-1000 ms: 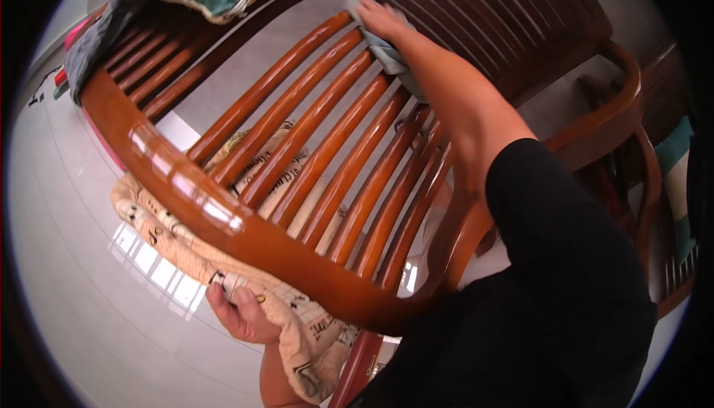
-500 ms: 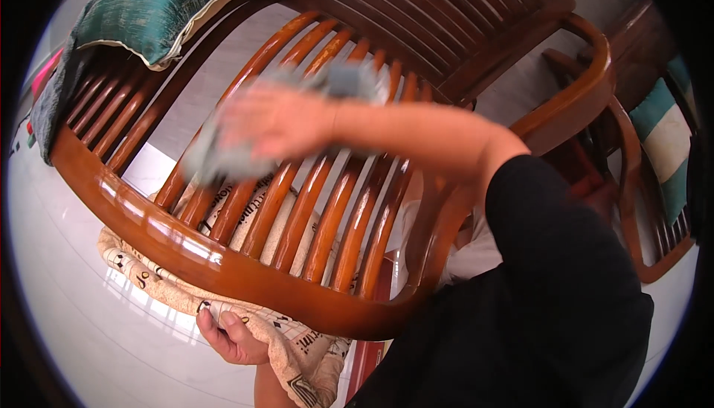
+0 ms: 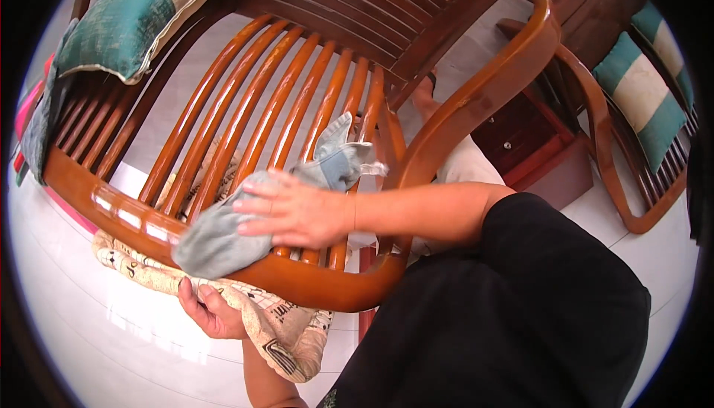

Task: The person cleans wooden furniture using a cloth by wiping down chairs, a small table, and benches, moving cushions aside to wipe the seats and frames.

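Note:
My right hand (image 3: 297, 211) lies with its fingers spread on a grey-green cleaning cloth (image 3: 223, 248), pressing it on the slats near the front rail of a glossy brown wooden chair (image 3: 316, 283). A bluish patch and a loose corner of the cloth stick out beyond my wrist, above the slats. Below the front rail, my left hand (image 3: 214, 311) has thumb and finger pinched at the edge of a beige pad (image 3: 279, 325) with dark printed lettering. The pad drapes over my left wrist and runs under the seat, where parts show between the slats.
A teal and cream cushion (image 3: 123, 25) rests on the seat at the far left, beside a grey cloth (image 3: 37, 133) over the seat's end. The curved armrest (image 3: 491, 88) rises at right. Beyond stand a dark red drawer cabinet (image 3: 520, 136) and another chair with striped cushions (image 3: 643, 99).
My right hand and the cloth have moved down and toward me, from mid-slats to the front rail. The chair sits a little further left and higher in view. My left hand keeps its pinch.

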Tool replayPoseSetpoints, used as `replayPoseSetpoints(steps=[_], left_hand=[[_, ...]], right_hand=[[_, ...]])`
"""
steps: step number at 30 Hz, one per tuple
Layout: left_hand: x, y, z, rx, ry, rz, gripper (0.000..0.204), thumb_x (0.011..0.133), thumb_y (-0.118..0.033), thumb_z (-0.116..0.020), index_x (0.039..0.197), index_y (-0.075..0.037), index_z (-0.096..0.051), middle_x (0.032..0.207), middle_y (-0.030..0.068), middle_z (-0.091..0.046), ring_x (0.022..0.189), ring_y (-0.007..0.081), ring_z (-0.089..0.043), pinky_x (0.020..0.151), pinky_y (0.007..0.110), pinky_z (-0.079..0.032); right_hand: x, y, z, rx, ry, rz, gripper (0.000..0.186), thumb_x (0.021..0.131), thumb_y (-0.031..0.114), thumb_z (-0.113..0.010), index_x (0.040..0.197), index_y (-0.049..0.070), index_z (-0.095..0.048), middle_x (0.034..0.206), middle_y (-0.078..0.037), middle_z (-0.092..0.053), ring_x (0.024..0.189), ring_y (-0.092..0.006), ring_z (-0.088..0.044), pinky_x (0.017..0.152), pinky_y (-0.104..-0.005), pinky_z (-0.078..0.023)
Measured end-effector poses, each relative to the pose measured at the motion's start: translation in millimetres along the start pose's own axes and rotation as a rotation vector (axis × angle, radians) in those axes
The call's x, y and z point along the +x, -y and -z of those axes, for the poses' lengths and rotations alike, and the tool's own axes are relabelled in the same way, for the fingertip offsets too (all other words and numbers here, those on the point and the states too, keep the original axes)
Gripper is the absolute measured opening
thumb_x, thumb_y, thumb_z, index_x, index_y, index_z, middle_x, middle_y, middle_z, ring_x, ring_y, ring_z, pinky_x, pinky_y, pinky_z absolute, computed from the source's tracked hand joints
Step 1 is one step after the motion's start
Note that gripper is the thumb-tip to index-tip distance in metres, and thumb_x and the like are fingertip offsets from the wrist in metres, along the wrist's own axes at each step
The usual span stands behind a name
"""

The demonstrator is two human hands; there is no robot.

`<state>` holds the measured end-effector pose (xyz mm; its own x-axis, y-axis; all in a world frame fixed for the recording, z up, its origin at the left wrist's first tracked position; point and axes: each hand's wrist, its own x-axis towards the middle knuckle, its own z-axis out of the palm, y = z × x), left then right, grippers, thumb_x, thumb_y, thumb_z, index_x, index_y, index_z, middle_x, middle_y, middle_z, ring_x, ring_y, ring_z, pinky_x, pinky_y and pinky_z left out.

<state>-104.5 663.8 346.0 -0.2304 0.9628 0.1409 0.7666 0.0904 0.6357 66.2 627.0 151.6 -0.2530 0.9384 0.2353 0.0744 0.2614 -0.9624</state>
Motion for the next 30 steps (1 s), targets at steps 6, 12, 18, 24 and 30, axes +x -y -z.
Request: replayPoseSetpoints(steps=[6, 12, 18, 24, 30], left_hand=[[-1, -16, -5, -0.061, -0.057, 0.16, 0.032, 0.101, 0.001, -0.054, 0.132, 0.008, -0.063, 0.139, 0.0182, -0.057, 0.128, 0.0298, -0.056, 0.111, 0.043, -0.046], [-6, 16, 25, 0.062, 0.117, -0.08, 0.033, 0.1, 0.003, -0.051, 0.13, 0.009, -0.063, 0.148, 0.0268, -0.048, 0.138, 0.0386, -0.048, 0.115, 0.049, -0.042], [-12, 5, 18, 0.102, 0.145, 0.024, 0.035, 0.102, 0.006, -0.043, 0.131, 0.003, -0.063, 0.159, 0.0317, -0.036, 0.146, 0.0423, -0.042, 0.118, 0.05, -0.039], [-11, -4, 20, 0.22, 0.152, -0.048, 0.031, 0.1, 0.009, -0.046, 0.123, 0.001, -0.065, 0.154, 0.0334, -0.042, 0.141, 0.0447, -0.047, 0.116, 0.051, -0.039], [-11, -4, 45, 0.335, 0.099, -0.169, 0.019, 0.095, 0.001, -0.066, 0.113, 0.006, -0.069, 0.112, 0.0185, -0.063, 0.101, 0.0278, -0.058, 0.093, 0.042, -0.048]], right_hand=[[-11, -202, 64, -0.443, -0.154, -1.127, 0.061, 0.104, 0.055, -0.039, 0.154, 0.021, -0.049, 0.164, -0.01, -0.041, 0.153, -0.036, -0.032, 0.115, -0.0722, -0.028], [-18, -243, 98, -0.231, 0.309, -1.409, 0.063, 0.1, 0.05, -0.039, 0.13, 0.003, -0.07, 0.145, -0.021, -0.06, 0.135, -0.038, -0.057, 0.113, -0.0474, -0.045], [38, -288, 195, -0.165, 0.296, -1.001, 0.052, 0.104, 0.047, -0.051, 0.111, 0.003, -0.076, 0.111, -0.022, -0.075, 0.1, -0.0314, -0.07, 0.094, -0.0465, -0.053], [208, -281, 236, -0.503, 0.434, -0.557, 0.051, 0.104, 0.05, -0.043, 0.119, 0.012, -0.073, 0.124, -0.018, -0.071, 0.115, -0.0342, -0.065, 0.102, -0.05, -0.049], [156, -426, 136, -1.119, 0.468, 0.044, 0.042, 0.098, 0.025, -0.052, 0.138, 0.024, -0.062, 0.147, -0.004, -0.054, 0.146, -0.0256, -0.041, 0.122, -0.0622, -0.025]])
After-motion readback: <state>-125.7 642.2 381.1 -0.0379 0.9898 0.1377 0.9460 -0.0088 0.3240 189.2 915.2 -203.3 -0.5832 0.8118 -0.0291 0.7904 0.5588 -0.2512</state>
